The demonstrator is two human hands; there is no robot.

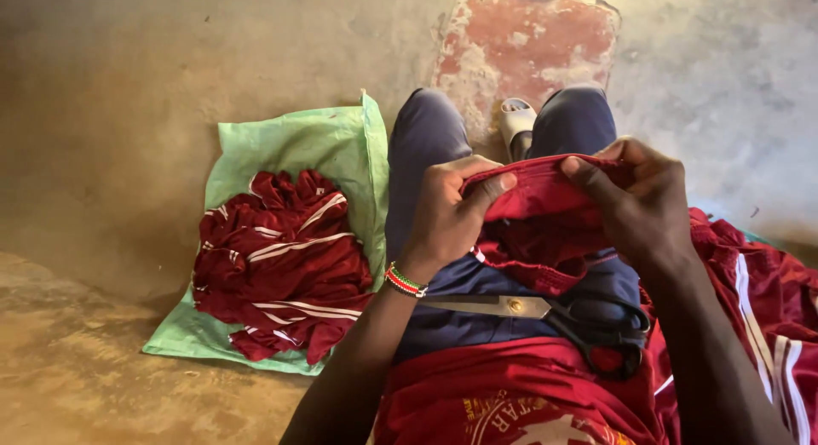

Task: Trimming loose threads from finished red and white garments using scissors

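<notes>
Soft, warm daylight, even and fairly bright, no glare, faint shadows under the forearms, sharp focus at centre, slight softness and stretching toward the edges, floor (102, 113) dimmer at left

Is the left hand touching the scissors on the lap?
Apart. The head view shows the left hand gripping the red cloth, raised above the scissors.

Both forearms reach forward over the lap, bare to the elbow. Left hand (447, 215): fingers curled, thumb extended rightward in a pinch, wrist turned inward. Right hand (635, 202): thumb pointing leftward against curled fingers, opposite the left, also pinching.
</notes>
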